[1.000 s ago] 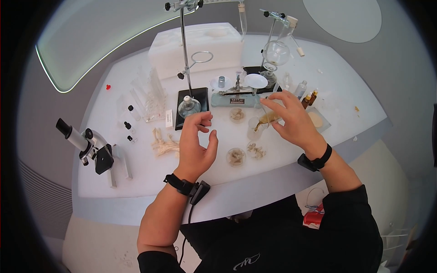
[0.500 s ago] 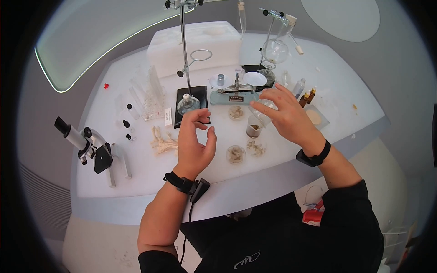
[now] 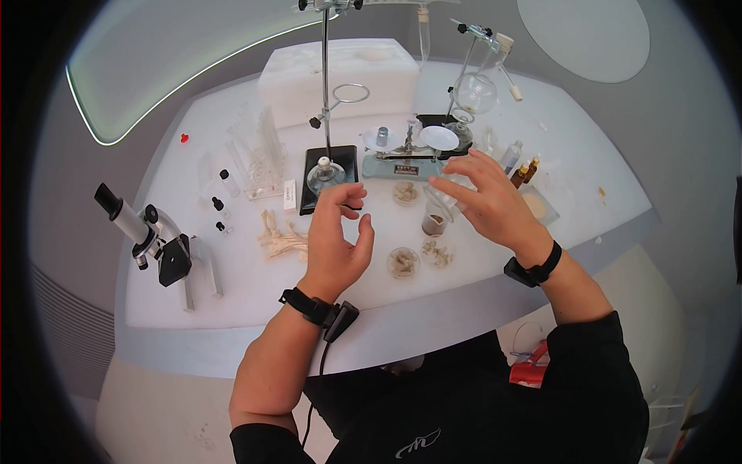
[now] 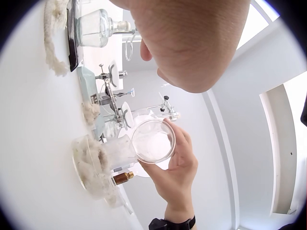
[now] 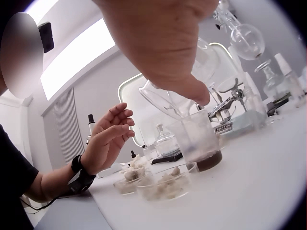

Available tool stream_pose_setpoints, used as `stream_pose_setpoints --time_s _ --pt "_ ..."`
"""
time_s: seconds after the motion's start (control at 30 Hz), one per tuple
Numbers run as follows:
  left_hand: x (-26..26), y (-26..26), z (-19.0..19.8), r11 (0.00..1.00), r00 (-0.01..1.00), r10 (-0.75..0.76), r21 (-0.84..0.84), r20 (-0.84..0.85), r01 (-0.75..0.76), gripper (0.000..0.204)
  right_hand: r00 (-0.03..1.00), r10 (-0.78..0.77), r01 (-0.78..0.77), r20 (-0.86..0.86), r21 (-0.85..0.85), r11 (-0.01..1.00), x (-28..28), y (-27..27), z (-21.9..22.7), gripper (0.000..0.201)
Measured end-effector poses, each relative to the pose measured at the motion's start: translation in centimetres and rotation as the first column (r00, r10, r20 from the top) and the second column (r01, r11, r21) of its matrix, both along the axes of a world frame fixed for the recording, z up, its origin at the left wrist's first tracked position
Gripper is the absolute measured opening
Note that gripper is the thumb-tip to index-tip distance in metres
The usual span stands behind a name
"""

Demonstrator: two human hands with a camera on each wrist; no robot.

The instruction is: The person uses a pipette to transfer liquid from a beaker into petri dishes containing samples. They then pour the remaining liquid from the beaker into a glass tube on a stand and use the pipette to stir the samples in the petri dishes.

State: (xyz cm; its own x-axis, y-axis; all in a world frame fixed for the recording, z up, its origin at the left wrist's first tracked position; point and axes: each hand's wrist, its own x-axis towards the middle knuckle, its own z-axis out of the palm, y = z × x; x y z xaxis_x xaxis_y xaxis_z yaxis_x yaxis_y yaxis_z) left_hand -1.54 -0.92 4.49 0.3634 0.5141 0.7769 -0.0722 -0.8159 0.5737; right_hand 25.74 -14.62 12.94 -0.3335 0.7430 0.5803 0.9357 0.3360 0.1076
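My right hand (image 3: 495, 201) grips a clear glass beaker (image 5: 160, 100), tipped with its mouth toward a frosted measuring cup (image 5: 192, 136). The tilted beaker's lip is right at the cup's rim. Dark brown contents (image 5: 210, 161) lie in the bottom of that cup, which stands upright on the table. Wide round rim and clear inside of the beaker show in the left wrist view. My left hand (image 3: 337, 240) hovers to the left with loosely bent fingers and nothing in it. Petri dishes (image 3: 403, 264) with pale brown clumps sit close by the cup.
A balance (image 3: 402, 165) stands behind the cup, and a retort stand with an alcohol lamp (image 3: 325, 176) is left of it. Brown dropper bottles (image 3: 520, 176) are at the right. A microscope (image 3: 162, 240), pale root-like pieces (image 3: 280, 238) and a test tube rack (image 3: 263, 174) occupy the left.
Brown liquid was running from the tilted beaker into the cup; now the beaker looks clear and the brown sits in the cup. My left hand has stayed in about the same pose.
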Motion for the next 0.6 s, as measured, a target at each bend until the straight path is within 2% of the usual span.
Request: stream_pose_setpoints --time_s 0.4,0.6 --pt "-0.01 -0.02 -0.05 1.0 1.0 -0.001 -0.005 -0.008 0.001 0.055 1.0 0.014 -0.014 -0.024 -0.009 1.0 -0.09 0.19 0.19 0.061" --pt "0.04 -0.03 -0.19 1.0 1.0 -0.004 -0.01 -0.006 0.004 0.054 1.0 0.014 -0.013 0.022 -0.054 0.998 0.32 0.07 0.11 0.067"
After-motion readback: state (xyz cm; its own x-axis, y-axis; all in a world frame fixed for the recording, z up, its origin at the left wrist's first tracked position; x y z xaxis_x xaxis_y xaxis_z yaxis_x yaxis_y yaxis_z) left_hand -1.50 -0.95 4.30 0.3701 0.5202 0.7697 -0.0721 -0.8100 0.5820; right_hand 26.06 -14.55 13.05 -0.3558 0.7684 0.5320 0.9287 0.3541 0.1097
